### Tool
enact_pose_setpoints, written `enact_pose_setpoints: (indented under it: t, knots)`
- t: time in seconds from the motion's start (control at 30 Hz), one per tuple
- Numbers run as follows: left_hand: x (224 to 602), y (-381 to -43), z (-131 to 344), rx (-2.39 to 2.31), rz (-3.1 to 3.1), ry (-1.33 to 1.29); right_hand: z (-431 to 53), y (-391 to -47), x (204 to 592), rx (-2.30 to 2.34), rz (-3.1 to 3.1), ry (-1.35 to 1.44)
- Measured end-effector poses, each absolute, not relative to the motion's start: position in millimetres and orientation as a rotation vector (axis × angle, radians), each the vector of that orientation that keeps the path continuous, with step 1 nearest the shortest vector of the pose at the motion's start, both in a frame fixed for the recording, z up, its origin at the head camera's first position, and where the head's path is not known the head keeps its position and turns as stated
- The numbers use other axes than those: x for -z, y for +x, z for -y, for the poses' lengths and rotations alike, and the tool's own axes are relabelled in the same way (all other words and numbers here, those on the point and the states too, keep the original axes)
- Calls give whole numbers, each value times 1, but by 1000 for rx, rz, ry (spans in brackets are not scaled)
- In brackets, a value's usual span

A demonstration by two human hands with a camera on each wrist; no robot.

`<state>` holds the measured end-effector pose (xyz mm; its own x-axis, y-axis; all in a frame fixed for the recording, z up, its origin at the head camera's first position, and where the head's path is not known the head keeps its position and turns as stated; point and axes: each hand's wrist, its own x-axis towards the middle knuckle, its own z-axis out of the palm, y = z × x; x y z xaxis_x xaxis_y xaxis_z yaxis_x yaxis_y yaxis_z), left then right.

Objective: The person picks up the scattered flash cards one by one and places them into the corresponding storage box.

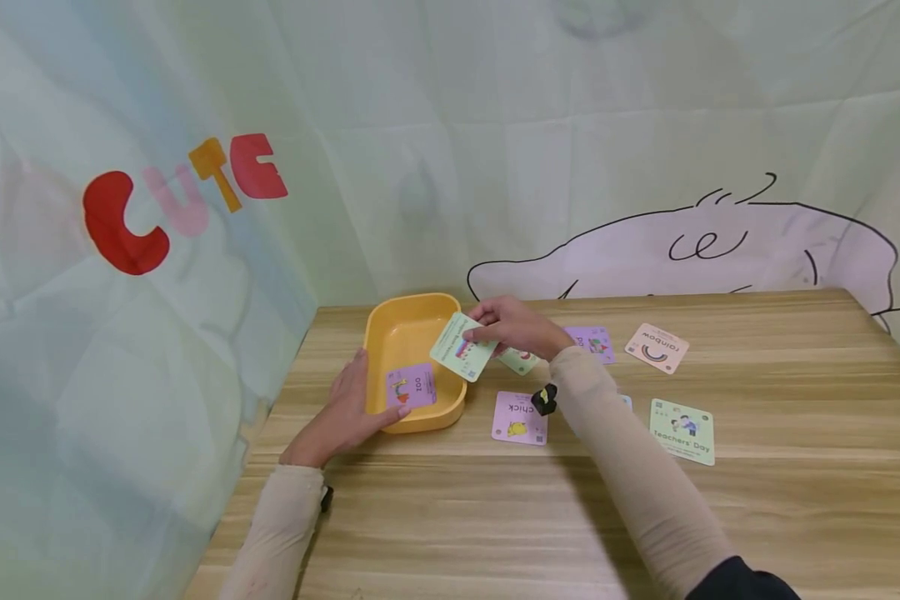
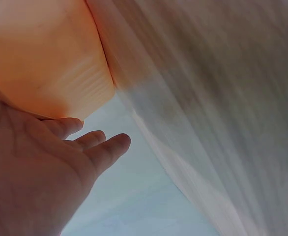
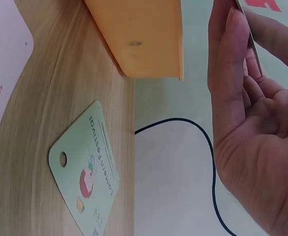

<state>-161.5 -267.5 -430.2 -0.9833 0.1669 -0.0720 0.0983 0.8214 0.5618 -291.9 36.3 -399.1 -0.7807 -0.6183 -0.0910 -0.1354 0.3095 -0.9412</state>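
Observation:
My right hand (image 1: 521,325) pinches a pale green picture card (image 1: 461,348) between thumb and fingers, over the right rim of a yellow plastic tray (image 1: 378,329). In the right wrist view the same card (image 3: 250,37) shows nearly edge-on. Inside the tray, near its front, lies a purple "zoo" card (image 1: 412,387). My left hand (image 1: 345,417) rests against the tray's left side and near corner, fingers fairly straight along the outside and thumb at the front rim. Below my right hand a green "Lantern Festival" card (image 3: 87,172) lies on the table, partly hidden in the head view.
Right of the tray on the wooden table (image 1: 450,517) lie a purple "chick" card (image 1: 520,418), another purple card (image 1: 596,342), a peach "rainbow" card (image 1: 656,347) and a green "Teachers' Day" card (image 1: 682,431). My right forearm mostly covers a blue card. Printed cloth (image 1: 390,167) hangs behind.

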Motion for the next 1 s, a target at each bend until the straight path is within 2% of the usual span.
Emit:
enact_pose_setpoints:
  t: [1.0]
  knots:
    - [431,-163,269,-864,-2901,244,0,-286,403,1507,-2158,-659]
